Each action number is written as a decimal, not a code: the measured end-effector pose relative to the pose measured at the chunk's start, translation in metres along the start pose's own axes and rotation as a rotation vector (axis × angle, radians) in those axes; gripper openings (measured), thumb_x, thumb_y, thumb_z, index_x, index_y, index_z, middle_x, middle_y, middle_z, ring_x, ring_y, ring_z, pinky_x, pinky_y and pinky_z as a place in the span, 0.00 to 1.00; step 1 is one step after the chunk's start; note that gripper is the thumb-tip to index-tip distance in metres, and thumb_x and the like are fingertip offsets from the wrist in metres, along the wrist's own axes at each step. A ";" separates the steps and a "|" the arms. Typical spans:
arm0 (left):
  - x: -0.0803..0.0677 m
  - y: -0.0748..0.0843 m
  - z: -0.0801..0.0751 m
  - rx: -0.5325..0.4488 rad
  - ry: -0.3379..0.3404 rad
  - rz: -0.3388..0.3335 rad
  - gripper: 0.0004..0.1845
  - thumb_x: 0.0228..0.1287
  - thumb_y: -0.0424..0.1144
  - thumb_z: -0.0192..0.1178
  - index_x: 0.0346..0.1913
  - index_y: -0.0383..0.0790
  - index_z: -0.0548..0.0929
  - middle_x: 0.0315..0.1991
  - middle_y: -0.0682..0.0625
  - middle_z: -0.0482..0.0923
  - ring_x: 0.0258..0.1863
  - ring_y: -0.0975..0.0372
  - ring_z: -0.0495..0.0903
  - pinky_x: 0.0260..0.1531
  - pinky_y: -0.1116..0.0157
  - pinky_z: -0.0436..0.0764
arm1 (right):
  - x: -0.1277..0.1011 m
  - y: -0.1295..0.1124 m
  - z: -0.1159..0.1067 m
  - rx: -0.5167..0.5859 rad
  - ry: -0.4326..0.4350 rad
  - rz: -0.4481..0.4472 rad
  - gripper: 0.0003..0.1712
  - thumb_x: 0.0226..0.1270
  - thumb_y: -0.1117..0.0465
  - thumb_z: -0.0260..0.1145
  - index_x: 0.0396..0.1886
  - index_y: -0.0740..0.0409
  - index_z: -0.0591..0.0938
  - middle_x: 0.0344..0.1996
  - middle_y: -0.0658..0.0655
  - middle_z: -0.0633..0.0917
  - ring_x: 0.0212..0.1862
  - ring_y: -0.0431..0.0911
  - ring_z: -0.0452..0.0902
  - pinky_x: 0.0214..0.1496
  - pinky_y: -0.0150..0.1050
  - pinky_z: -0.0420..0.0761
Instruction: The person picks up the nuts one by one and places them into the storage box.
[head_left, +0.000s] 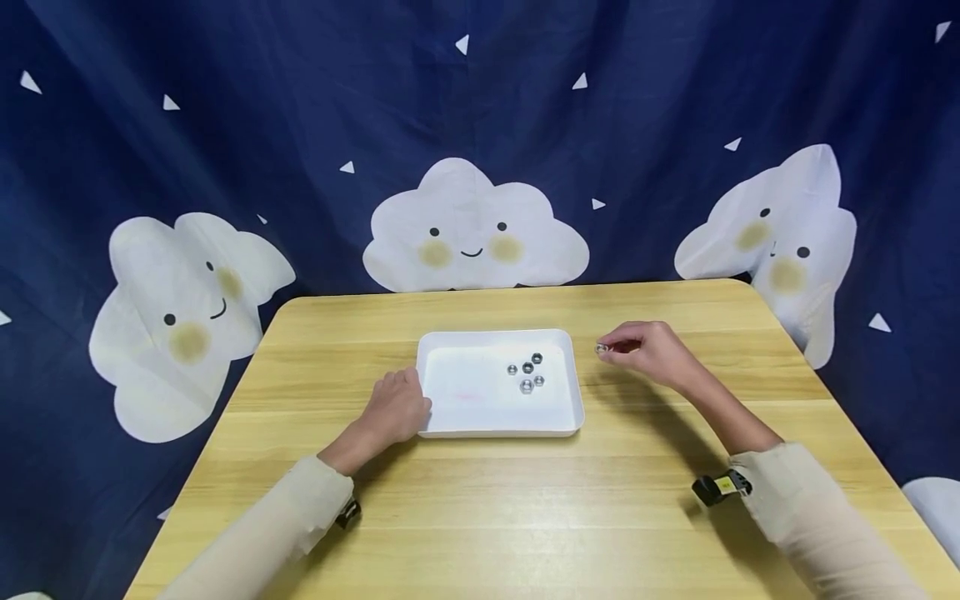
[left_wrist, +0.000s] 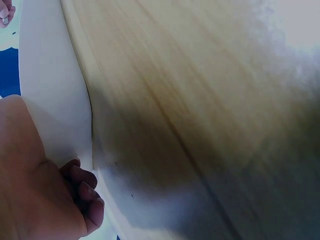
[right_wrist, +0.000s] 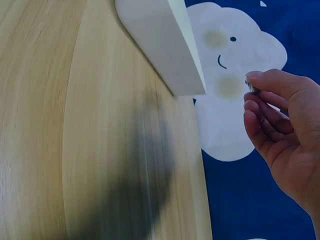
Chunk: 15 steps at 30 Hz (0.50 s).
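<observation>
A white tray (head_left: 465, 417) lies on the wooden table, with several metal hex nuts (head_left: 527, 387) in its right half; two look darker than the rest. At the tray's left side, my left hand (head_left: 396, 406) grips the rim, thumb over the edge. The left wrist view shows that hand's curled fingers (left_wrist: 92, 200) against the tray's outer wall (left_wrist: 60, 75). Just right of the tray and above the table, my right hand (head_left: 645, 350) pinches a silver nut (head_left: 602, 347) between thumb and fingertips. In the right wrist view the nut (right_wrist: 252, 88) is partly hidden by them.
The pale wooden table (head_left: 480, 517) has rounded far corners. Behind it hangs a dark blue curtain (head_left: 480, 100) with white smiling clouds and small triangles. A dark wrist camera (head_left: 720, 487) sits below the right sleeve.
</observation>
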<state>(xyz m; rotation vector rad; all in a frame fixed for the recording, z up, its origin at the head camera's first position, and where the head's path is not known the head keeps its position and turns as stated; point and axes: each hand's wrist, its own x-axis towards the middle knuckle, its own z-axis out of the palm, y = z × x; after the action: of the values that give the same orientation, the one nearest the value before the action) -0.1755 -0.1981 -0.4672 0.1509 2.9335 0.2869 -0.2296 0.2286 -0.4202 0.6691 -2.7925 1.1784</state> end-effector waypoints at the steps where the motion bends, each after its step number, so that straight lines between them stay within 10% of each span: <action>1: 0.000 -0.001 0.000 -0.002 0.000 0.002 0.16 0.72 0.44 0.52 0.48 0.31 0.71 0.36 0.44 0.69 0.40 0.51 0.68 0.46 0.56 0.68 | 0.001 -0.001 0.001 0.007 -0.003 -0.005 0.08 0.62 0.60 0.77 0.41 0.54 0.93 0.37 0.54 0.92 0.35 0.34 0.81 0.39 0.26 0.80; 15: 0.000 -0.001 0.003 -0.004 0.010 0.011 0.17 0.71 0.44 0.50 0.48 0.30 0.72 0.37 0.43 0.70 0.42 0.50 0.69 0.48 0.54 0.69 | 0.011 -0.018 0.017 0.031 -0.042 -0.055 0.10 0.58 0.66 0.78 0.40 0.58 0.93 0.34 0.55 0.91 0.32 0.36 0.79 0.36 0.28 0.79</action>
<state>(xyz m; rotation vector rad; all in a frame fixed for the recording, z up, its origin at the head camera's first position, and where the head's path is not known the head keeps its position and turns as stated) -0.1751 -0.1988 -0.4702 0.1657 2.9426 0.2963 -0.2299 0.2018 -0.4186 0.7771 -2.7752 1.2148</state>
